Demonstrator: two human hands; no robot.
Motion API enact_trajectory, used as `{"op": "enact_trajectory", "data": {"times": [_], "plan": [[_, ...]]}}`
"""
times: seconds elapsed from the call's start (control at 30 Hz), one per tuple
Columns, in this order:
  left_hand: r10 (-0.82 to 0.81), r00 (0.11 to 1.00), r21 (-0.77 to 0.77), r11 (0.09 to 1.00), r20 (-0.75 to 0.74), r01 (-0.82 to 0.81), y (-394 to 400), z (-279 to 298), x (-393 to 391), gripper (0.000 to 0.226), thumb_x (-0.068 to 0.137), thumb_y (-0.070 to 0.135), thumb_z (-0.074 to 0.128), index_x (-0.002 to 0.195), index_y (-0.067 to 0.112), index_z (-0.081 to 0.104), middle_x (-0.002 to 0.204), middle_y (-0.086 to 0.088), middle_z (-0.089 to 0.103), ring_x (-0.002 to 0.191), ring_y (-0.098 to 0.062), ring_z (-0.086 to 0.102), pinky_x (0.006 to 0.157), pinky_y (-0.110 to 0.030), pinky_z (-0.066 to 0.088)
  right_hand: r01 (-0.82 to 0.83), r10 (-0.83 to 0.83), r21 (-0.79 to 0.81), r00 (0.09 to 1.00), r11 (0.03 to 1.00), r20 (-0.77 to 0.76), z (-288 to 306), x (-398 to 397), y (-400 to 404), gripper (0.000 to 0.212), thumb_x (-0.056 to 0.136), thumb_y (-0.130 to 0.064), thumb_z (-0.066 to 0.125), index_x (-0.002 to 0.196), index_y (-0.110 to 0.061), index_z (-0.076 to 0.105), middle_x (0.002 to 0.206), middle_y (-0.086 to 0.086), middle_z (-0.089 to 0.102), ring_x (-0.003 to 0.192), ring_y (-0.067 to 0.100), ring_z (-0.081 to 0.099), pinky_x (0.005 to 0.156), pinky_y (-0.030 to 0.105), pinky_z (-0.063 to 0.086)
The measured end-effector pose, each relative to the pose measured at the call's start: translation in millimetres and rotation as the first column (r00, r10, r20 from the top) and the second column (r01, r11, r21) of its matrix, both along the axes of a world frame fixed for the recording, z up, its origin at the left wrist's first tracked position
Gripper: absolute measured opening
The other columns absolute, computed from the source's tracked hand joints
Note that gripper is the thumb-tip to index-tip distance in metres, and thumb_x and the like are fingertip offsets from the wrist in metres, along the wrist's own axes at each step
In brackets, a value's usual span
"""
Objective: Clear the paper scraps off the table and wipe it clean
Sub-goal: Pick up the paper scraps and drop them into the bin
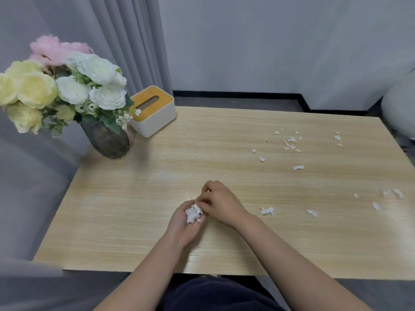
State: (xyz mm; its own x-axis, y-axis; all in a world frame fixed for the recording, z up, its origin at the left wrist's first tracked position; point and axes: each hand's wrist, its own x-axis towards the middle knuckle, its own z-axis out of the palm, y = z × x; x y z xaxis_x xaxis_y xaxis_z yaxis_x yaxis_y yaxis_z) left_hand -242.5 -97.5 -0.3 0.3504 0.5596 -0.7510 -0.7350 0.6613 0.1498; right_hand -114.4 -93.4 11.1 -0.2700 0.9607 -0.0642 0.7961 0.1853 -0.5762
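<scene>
Head view: left hand [187, 223], palm up and cupped round a wad of scraps [193, 213], evidently serving as a collecting tray; right hand [219, 204], fingers curled and pinching at that wad, apparently dropping a piece in. Loose scraps [291, 142] lie scattered over the right half of the bench [134, 198], some near the hands [267, 211], others close to the right edge. Vase of flowers [105, 140] and tissue box [155, 113] stand at the far left corner, well apart from the litter, obstructing nothing.

Head-worn, forward-down over table [134, 198]
</scene>
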Motion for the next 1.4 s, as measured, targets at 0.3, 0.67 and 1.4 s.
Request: {"op": "enact_trajectory", "data": {"times": [0.3,0.67,1.4], "plan": [[-0.108,0.993,0.007,0.994,0.05,0.108,15.2,5.2,21.8,0.025,0.096,0.006,0.037,0.09,-0.009,0.057,0.075,-0.025,0.068,0.062,-0.031,0.07,0.063,-0.043,0.056,0.167,-0.2,-0.167,0.958,0.972,-0.205,18.0,27.6,4.1,0.014,0.086,-0.017,0.064,0.095,-0.013,0.074,0.097,0.004,0.062,0.092,0.014,0.054,0.08,0.021,0.04],[-0.112,0.993,-0.023,0.993,0.037,0.113,10.8,-8.9,83.1,0.033,0.097,0.009,0.033,0.103,-0.013,0.057,0.092,-0.026,0.068,0.074,-0.038,0.07,0.073,-0.047,0.052,0.328,-0.364,-0.168,0.889,0.93,-0.278,-5.6,109.9,-9.1,0.01,0.087,-0.016,0.064,0.093,-0.014,0.072,0.091,-0.006,0.061,0.086,0.007,0.057,0.076,0.015,0.041],[0.057,0.998,-0.099,0.994,0.02,-0.055,-18.0,-25.5,153.2,0.035,0.097,0.009,0.03,0.1,-0.013,0.057,0.094,-0.025,0.066,0.096,-0.038,0.056,0.068,-0.048,0.052,0.196,-0.173,-0.216,0.977,0.956,0.124,-57.5,188.6,-20.5,0.017,0.091,-0.014,0.052,0.102,-0.013,0.065,0.101,0.002,0.06,0.097,0.021,0.057,0.075,0.027,0.037]]}}
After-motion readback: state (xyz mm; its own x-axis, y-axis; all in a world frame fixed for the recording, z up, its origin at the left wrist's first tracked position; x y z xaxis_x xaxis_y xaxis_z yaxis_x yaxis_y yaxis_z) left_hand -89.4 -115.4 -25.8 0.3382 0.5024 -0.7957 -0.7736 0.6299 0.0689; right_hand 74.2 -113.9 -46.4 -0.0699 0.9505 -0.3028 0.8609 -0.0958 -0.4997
